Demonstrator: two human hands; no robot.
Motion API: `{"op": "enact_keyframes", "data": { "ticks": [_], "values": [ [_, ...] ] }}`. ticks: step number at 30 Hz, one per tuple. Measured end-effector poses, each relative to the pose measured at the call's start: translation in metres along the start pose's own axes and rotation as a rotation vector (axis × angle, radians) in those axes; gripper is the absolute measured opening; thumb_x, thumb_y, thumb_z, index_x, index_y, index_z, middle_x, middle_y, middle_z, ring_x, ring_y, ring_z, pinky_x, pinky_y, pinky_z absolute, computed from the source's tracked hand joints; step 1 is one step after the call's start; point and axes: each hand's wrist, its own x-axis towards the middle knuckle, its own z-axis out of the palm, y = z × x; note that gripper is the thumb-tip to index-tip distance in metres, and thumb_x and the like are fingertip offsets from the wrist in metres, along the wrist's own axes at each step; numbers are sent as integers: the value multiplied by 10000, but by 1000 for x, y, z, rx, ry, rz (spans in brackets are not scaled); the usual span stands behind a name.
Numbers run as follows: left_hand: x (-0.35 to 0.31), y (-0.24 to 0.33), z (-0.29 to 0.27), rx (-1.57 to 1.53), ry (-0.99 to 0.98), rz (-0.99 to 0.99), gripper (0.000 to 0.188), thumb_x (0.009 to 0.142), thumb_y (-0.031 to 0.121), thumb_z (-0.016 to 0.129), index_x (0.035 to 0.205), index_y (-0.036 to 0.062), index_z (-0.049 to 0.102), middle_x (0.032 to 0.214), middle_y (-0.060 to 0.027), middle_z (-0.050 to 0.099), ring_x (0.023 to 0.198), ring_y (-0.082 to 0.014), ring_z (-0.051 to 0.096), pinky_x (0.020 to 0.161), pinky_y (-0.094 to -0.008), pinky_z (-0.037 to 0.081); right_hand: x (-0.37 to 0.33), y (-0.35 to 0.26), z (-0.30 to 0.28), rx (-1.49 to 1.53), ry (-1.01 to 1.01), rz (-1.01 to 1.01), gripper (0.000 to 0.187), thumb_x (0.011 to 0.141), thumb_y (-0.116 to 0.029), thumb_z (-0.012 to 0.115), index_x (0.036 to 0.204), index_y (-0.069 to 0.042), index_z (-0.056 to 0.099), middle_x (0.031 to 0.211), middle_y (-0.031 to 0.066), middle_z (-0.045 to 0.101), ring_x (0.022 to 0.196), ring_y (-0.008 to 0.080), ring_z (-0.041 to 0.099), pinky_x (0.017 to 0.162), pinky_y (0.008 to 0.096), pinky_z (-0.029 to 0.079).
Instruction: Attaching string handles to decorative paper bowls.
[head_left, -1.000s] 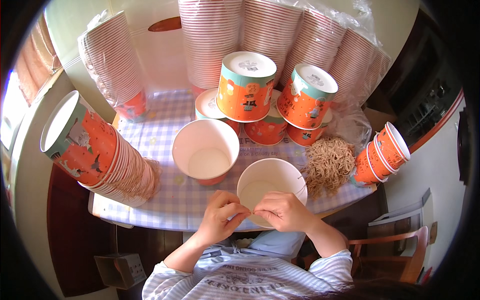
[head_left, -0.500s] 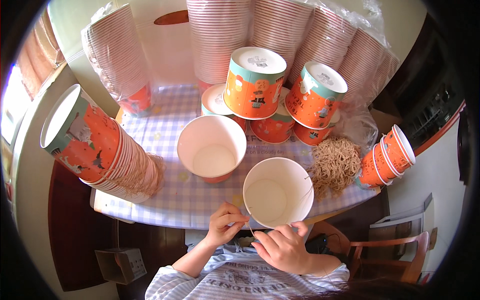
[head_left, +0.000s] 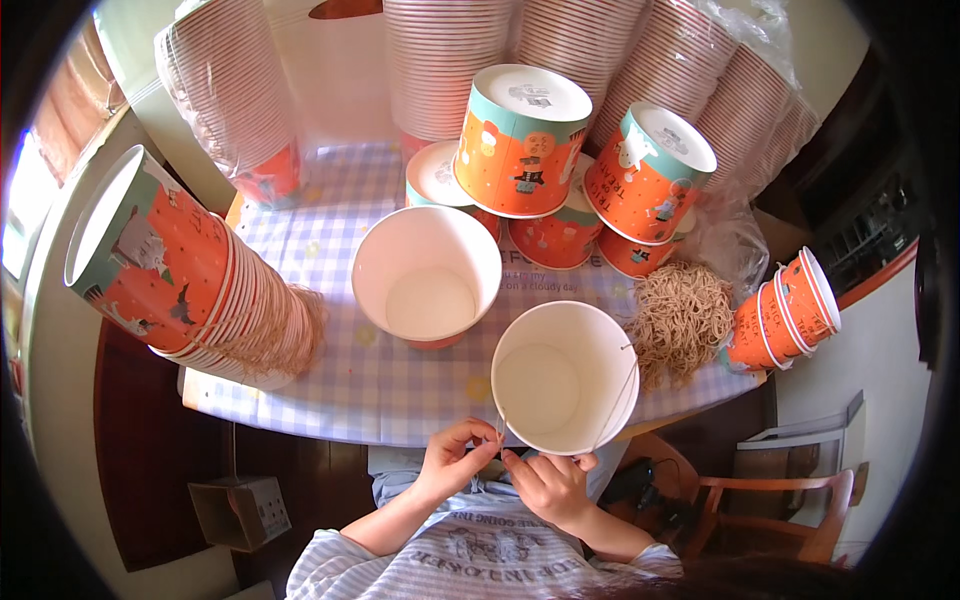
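Left hand (head_left: pixel 462 458) pinches thin string (head_left: pixel 501 432) by the bucket's near edge; looks light, limp, best taken near its end. Right hand (head_left: pixel 548 485) curled beside it, pinch unclear. Paper bucket (head_left: pixel 545 385) just beyond: probably light, stiffish, dentable; hold rim.

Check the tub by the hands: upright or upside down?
Upright: the tub has its open rim upward, its inside bottom showing.

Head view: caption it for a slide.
Left hand pinches thin string by the rim of an open paper bucket, right hand close by, tangled twine at right.
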Motion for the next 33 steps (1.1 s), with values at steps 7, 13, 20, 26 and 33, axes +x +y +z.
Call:
{"op": "enact_keyframes", "data": {
  "ticks": [7,13,20,26,33],
  "values": [
    [-2,3,7,121,21,-88,55,798,1,602,847,-17,587,856,-60,589,802,-115,535,724,-245,413,2,1,-2,-5,-11,3,94,690,-194,657,775,-234,654,598,-100,403,686,27,491,709,329,214],
    [0,-4,10,-137,130,-213,65,832,58,583,864,2,594,831,-22,592,759,-78,520,697,-214,416,0,1,-1,30,-25,-56,88,680,-182,659,766,-204,650,589,-96,392,635,37,467,717,326,221],
    [25,9,5,-221,141,-130,69,845,47,558,880,-9,577,840,-21,591,762,-69,516,702,-207,416,-4,10,-4,65,-75,-189,84,661,-159,643,744,-173,649,571,-77,384,613,65,451,751,345,258],
    [38,17,5,-110,66,-159,89,847,62,566,897,-12,574,837,-8,582,771,-53,506,690,-187,406,4,27,-11,128,-171,-293,110,659,-154,590,759,-142,633,593,-65,407,636,71,455,763,329,309],
    [47,7,5,60,18,-36,94,859,86,563,902,3,557,788,15,553,714,-39,475,630,-186,397,10,34,-13,130,-199,-315,100,655,-150,577,742,-130,620,596,-65,414,617,79,446,716,312,344]
  ]
}}
